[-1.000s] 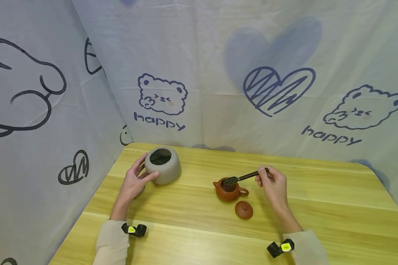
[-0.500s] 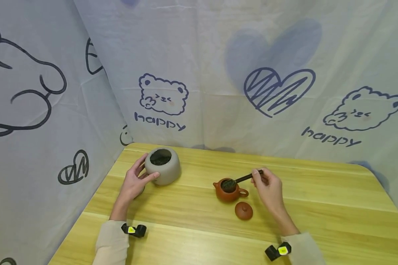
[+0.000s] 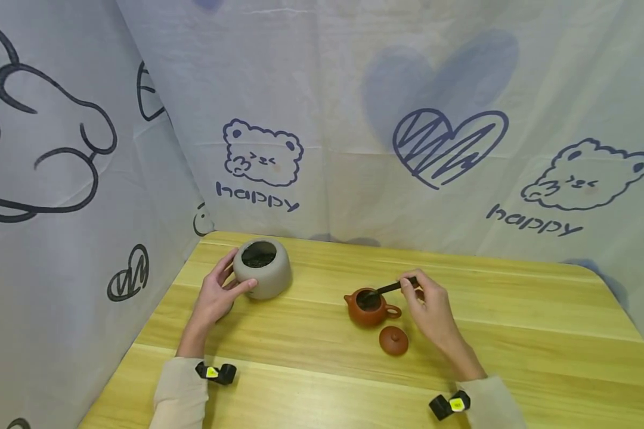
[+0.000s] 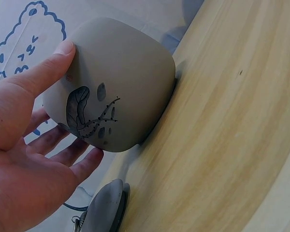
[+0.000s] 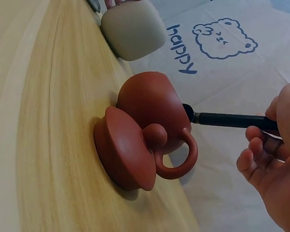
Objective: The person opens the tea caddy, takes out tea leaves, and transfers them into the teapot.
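While its tip dips into the mouth of the small, round, reddish-brown clay teapot [image 3: 368, 318], a slim scoop with a dark handle [image 3: 389, 288] is pinched between the thumb and fingers of the right hand [image 3: 432, 307]. On the near side of the teapot lies a matching domed lid with a knob [image 3: 394, 344]. Well to the teapot's left, the left hand [image 3: 216, 293] holds a rounded, matte grey jar [image 3: 271, 278] containing dark leafy bits, thumb and fingers around its side. Beneath the teapot spreads a yellowish wood-grain tabletop [image 3: 300, 351]; behind it hangs a pale printed cloth [image 3: 354, 196].
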Demonstrator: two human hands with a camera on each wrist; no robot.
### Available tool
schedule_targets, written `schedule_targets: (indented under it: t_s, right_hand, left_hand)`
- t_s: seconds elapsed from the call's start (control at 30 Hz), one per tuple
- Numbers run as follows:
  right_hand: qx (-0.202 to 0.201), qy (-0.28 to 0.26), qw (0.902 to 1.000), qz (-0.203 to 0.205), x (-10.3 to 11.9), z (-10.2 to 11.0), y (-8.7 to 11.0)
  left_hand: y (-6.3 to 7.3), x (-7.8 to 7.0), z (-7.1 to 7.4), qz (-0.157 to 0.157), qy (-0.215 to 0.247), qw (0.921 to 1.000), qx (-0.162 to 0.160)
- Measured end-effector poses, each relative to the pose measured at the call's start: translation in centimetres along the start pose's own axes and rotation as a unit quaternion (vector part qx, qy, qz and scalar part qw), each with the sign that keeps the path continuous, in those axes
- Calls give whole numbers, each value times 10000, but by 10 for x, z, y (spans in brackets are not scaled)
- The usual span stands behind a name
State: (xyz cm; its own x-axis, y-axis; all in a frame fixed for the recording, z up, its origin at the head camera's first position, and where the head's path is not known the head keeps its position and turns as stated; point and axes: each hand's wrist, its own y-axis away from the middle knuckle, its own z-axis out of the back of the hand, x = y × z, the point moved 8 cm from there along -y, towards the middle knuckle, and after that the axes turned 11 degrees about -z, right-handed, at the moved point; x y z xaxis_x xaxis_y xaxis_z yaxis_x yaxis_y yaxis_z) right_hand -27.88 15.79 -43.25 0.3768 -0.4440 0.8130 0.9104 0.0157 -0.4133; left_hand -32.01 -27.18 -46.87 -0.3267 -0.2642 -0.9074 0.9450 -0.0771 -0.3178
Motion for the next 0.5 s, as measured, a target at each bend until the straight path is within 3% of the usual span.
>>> schedule_targets:
  t_s: [0.23, 0.5]
  right_hand:
    - [-73, -67, 9998, -160, 3, 4, -1]
    - [-686, -448, 9953, -524, 31, 23, -1]
  left_hand:
    - [0, -3, 0, 1, 23, 10000, 17]
    - [0, -4, 0, 5, 42, 10000, 23]
